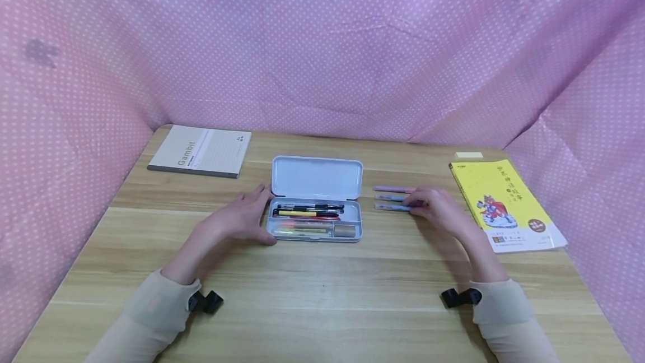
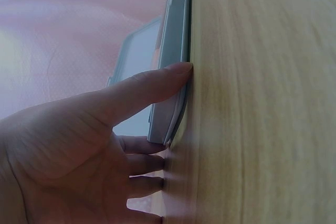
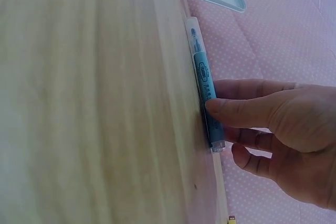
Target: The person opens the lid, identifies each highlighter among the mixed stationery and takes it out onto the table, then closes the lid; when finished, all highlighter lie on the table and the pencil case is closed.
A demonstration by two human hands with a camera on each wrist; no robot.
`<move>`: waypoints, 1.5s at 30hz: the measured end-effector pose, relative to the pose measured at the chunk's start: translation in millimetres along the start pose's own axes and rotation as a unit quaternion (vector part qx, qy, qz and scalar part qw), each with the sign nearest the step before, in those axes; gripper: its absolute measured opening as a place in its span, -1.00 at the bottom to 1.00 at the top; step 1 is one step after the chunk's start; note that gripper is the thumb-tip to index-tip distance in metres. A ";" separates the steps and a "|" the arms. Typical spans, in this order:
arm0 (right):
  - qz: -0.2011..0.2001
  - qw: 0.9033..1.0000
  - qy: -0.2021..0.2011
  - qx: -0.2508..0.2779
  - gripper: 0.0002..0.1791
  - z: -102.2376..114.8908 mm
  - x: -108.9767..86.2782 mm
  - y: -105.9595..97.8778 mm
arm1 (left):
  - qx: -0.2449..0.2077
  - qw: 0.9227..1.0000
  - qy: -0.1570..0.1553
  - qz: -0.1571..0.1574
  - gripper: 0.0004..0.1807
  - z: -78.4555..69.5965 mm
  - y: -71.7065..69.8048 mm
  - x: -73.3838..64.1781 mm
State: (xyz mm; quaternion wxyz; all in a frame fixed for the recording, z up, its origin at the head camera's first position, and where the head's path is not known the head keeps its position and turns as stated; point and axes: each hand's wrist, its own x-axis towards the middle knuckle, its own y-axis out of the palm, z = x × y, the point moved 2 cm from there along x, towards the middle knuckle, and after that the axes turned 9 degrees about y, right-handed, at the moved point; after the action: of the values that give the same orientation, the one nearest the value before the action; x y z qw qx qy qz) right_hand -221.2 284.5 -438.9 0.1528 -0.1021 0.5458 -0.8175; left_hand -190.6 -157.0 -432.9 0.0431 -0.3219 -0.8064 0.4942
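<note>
A pale metal pencil case (image 1: 356, 212) stands with its lid raised at mid-table, several pens (image 1: 307, 213) and a capped clear tube-like item in its compartments. My left hand (image 1: 245, 216) holds the case by its left end, thumb at the front corner and fingers along the side. In the left wrist view the thumb (image 2: 157, 83) lies against the case's wall (image 2: 173, 35). To the right, my right hand (image 1: 437, 210) pinches the nearest blue highlighter (image 3: 205, 77) between thumb and fingers. Beyond it lie another blue highlighter (image 1: 385, 198) and a pink one (image 1: 390, 189), roughly parallel.
A grey notebook (image 1: 201, 150) lies at the back left. On the right is a yellow book (image 1: 499, 189), with a small pale block (image 1: 468, 155) just behind it. Pink dotted cloth (image 1: 322, 49) hangs around the back and sides of the wooden table (image 1: 322, 307).
</note>
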 end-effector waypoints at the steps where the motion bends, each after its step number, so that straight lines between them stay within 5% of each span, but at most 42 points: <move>1: 0.002 1.000 0.003 0.000 -0.80 -0.1 -0.1 -0.1 | -0.001 1.000 -0.002 0.001 0.16 0.4 0.1 0.0; 26: 0.013 1.000 0.018 0.003 -0.80 2.2 -0.5 -1.2 | 0.000 1.000 -0.001 0.000 0.17 4.4 2.8 0.7; 45: -0.032 0.999 -0.008 0.027 -0.74 5.6 -1.0 -7.5 | 0.002 1.000 0.001 0.000 0.18 3.7 1.8 0.4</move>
State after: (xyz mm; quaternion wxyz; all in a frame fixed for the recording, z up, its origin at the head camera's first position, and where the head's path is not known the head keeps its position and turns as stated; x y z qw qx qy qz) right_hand -219.4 282.7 -429.8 0.1334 -0.1218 0.5188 -0.8356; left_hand -191.5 -159.1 -436.4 0.0446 -0.3219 -0.8056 0.4954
